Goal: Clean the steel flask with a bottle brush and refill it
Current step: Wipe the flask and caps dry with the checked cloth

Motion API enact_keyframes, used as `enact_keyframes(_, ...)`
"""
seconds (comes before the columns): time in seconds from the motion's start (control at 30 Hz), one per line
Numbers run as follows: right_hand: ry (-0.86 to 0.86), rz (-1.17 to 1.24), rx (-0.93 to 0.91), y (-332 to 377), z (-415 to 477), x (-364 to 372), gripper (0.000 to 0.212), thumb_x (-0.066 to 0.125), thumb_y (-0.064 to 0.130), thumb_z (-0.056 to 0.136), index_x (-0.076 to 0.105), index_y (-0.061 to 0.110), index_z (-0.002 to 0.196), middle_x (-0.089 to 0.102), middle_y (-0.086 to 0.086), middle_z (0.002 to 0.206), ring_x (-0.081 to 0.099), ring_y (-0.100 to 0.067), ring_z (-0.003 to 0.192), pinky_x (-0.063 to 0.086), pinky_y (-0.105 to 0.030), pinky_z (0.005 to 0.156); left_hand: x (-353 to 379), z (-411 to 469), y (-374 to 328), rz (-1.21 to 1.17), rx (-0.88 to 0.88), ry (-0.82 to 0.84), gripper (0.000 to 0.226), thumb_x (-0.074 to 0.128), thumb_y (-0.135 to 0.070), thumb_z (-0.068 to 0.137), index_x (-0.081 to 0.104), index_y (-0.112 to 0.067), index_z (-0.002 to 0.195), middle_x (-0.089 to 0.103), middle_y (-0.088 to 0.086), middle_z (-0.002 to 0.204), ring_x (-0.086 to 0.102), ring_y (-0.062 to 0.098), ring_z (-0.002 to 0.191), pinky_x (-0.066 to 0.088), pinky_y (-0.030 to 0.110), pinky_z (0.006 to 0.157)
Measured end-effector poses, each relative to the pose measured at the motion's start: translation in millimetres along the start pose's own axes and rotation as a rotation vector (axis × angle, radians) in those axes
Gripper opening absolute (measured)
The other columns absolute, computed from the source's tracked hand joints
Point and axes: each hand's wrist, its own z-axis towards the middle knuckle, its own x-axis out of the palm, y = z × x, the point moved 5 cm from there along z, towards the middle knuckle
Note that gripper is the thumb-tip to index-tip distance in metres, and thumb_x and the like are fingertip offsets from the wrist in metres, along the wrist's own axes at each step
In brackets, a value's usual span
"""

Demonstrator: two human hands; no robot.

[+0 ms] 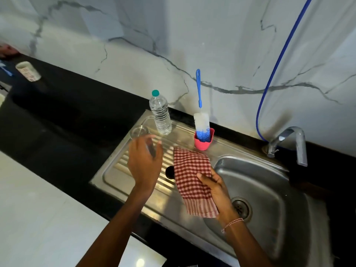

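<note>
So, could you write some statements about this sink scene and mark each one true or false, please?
1. The bottle brush stands with its bristles down in the pink cup. True.
2. The water bottle has no cap. False: a green cap is on it.
3. The right hand holds the checked cloth. True.
4. The left hand grips the brush. False: its fingers are spread over the draining board, apart from the brush.
5. Water runs from the tap. False: no stream shows under the spout.
</note>
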Motion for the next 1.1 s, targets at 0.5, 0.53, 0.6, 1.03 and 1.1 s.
enact_keyframes(0.5, -0.021, 0.193, 0.066, 0, -16, 0, 0.034, 0.04, -0.009, 0.095, 0.064, 0.003, 0.114, 0.078, -0.012, 0.091, 0.076, -0.025, 0.073, 0.062, -0.034, 0.057, 24, 75, 67, 0.38, -0.025, 0.338, 0.105, 0.09, -0.056, 0.067, 0.036, -0.024, 0.152, 0.047, 0.011, 0.149, 0.047, 0.036, 0.134, 0.04, 0.055, 0.107)
enact_keyframes(0.53, -0.027, 0.195, 0.063, 0, -17, 0, 0.034, 0.04, -0.008, 0.095, 0.064, 0.003, 0.115, 0.078, -0.012, 0.091, 0.076, -0.025, 0.073, 0.061, -0.033, 0.057, 25, 77, 65, 0.404, -0.022, 0.362, 0.102, 0.089, -0.057, 0.068, 0.038, -0.024, 0.15, 0.05, 0.012, 0.146, 0.049, 0.036, 0.132, 0.042, 0.055, 0.106)
enact_keyframes(0.6, -0.028, 0.202, 0.063, 0, -19, 2, 0.033, 0.041, -0.006, 0.096, 0.063, 0.002, 0.12, 0.078, -0.012, 0.093, 0.076, -0.025, 0.074, 0.062, -0.034, 0.058, 24, 80, 62, 0.402, -0.044, 0.411, 0.092, 0.088, -0.056, 0.07, 0.042, -0.025, 0.143, 0.057, 0.012, 0.135, 0.056, 0.036, 0.122, 0.048, 0.053, 0.097)
enact_keyframes(1.03, -0.196, 0.362, 0.023, 17, -31, -19, 0.045, 0.05, 0.039, 0.103, 0.074, 0.003, 0.113, 0.076, -0.013, 0.099, 0.075, -0.029, 0.083, 0.061, -0.043, 0.076, -26, 54, 41, -0.451, -0.516, 0.27, 0.071, 0.086, -0.049, 0.074, 0.056, -0.028, 0.134, 0.064, -0.008, 0.117, 0.067, 0.013, 0.103, 0.057, 0.033, 0.087)
enact_keyframes(1.1, -0.245, 0.39, 0.012, 22, -33, -31, 0.048, 0.051, 0.044, 0.101, 0.073, 0.002, 0.109, 0.075, -0.014, 0.1, 0.074, -0.03, 0.085, 0.055, -0.046, 0.084, -16, 39, 39, -0.715, -0.675, 0.335, 0.064, 0.083, -0.043, 0.076, 0.058, -0.024, 0.132, 0.065, 0.003, 0.126, 0.069, 0.021, 0.111, 0.059, 0.035, 0.088)
